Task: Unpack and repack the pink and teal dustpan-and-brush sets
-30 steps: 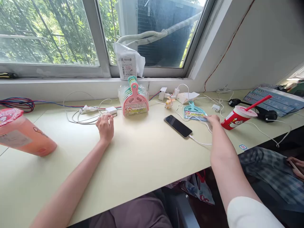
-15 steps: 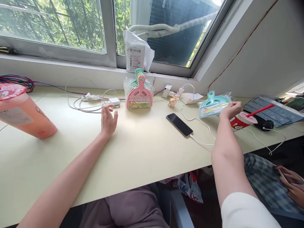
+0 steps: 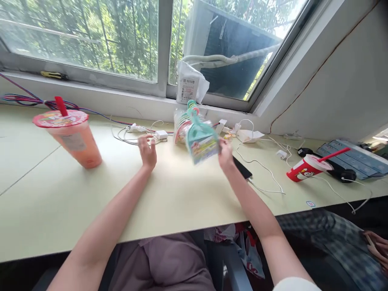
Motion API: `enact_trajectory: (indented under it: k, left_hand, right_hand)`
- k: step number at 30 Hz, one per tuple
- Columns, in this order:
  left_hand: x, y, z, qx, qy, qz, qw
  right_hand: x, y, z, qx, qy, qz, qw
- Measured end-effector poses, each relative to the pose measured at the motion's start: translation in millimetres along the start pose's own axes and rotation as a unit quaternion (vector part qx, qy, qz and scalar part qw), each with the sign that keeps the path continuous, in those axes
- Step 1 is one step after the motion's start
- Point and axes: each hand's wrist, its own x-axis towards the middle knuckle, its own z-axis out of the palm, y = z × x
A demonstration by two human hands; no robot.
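My right hand (image 3: 225, 152) grips the right edge of a teal mini dustpan-and-brush set (image 3: 201, 139) in clear wrapping, blurred by motion. It is held up over the table, in front of a row of similar dustpan sets (image 3: 181, 128) in pink, green and other colours, and partly hides them. My left hand (image 3: 147, 151) rests on the table with its fingers apart and nothing in them, close to a white charger plug (image 3: 161, 134). Under my right wrist lies a black phone (image 3: 242, 167) on a white cable, partly covered.
A tall cup of pink drink (image 3: 77, 141) stands at left, a red cup with a straw (image 3: 306, 167) at right. Blue boxes (image 3: 353, 157) lie at far right. A white package (image 3: 190, 87) leans on the window. Another person's hands (image 3: 377, 246) show at the right edge.
My right hand has brought the teal dustpan set from the right side of the table leftward to the row of sets. The view has shifted slightly; my left hand stays open on the table.
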Motion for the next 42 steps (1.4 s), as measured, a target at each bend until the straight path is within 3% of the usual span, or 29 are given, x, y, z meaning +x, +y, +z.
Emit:
enact_trajectory:
  k: [1,3,5,7,9,11,14,16,20,22,24,26,29,31,34,38,40,42]
  left_hand:
    - [0,-1,-3.7,-0.052,-0.054,-0.051,0.996]
    - [-1,-2,-13.8,-0.165,-0.165,-0.156,0.96]
    - [-2,0,-27.5,-0.26,-0.225,-0.225,0.912]
    - [-3,4,-42.9,-0.312,-0.237,-0.257,0.884]
    - [-5,8,-55.8,-0.327,-0.241,-0.279,0.87]
    - [-7,10,-62.6,-0.323,-0.275,-0.296,0.856]
    - [-13,7,-59.9,-0.305,-0.331,-0.309,0.838]
    - [-17,3,-54.2,-0.299,-0.32,-0.312,0.843]
    - [-17,-3,-49.7,-0.296,-0.248,-0.31,0.869]
    - [-14,-4,-51.5,-0.285,-0.219,-0.314,0.879]
    - [-11,-4,-53.8,-0.286,-0.185,-0.31,0.888]
    - [-8,-3,-55.6,-0.303,-0.152,-0.295,0.893]
    - [-5,-1,-57.7,-0.331,-0.128,-0.292,0.888]
    - [-6,4,-59.0,-0.345,-0.136,-0.289,0.883]
    - [-10,14,-60.1,-0.362,-0.19,-0.259,0.875]
    - [-14,18,-58.6,-0.356,-0.246,-0.235,0.87]
    - [-11,10,-57.9,-0.345,-0.222,-0.235,0.881]
    - [-5,-2,-58.4,-0.325,-0.162,-0.25,0.898]
  right_hand:
    - [-21,5,30,0.052,-0.043,0.068,0.995]
    - [-56,6,77,0.124,-0.1,0.138,0.978]
    - [-75,0,105,0.156,-0.11,0.154,0.97]
    - [-82,-7,119,0.158,-0.068,0.152,0.973]
    - [-83,-8,121,0.132,-0.015,0.15,0.98]
    - [-85,-3,118,0.095,0.0,0.146,0.985]
    - [-96,4,111,0.043,-0.046,0.141,0.988]
    - [-106,3,109,-0.006,-0.087,0.111,0.99]
    - [-123,-18,110,-0.15,-0.146,-0.085,0.974]
    - [-132,-30,110,-0.176,-0.222,-0.179,0.942]
    - [-139,-36,111,-0.143,-0.313,-0.205,0.916]
    - [-144,-35,114,-0.078,-0.36,-0.165,0.915]
    - [-141,-27,118,0.02,-0.321,-0.031,0.946]
    - [-134,-20,119,0.092,-0.288,0.073,0.95]
    - [-122,-14,118,0.186,-0.261,0.196,0.927]
    - [-114,-12,115,0.218,-0.193,0.267,0.919]
    - [-114,-15,113,0.219,-0.184,0.281,0.916]
    - [-116,-20,112,0.215,-0.193,0.293,0.912]
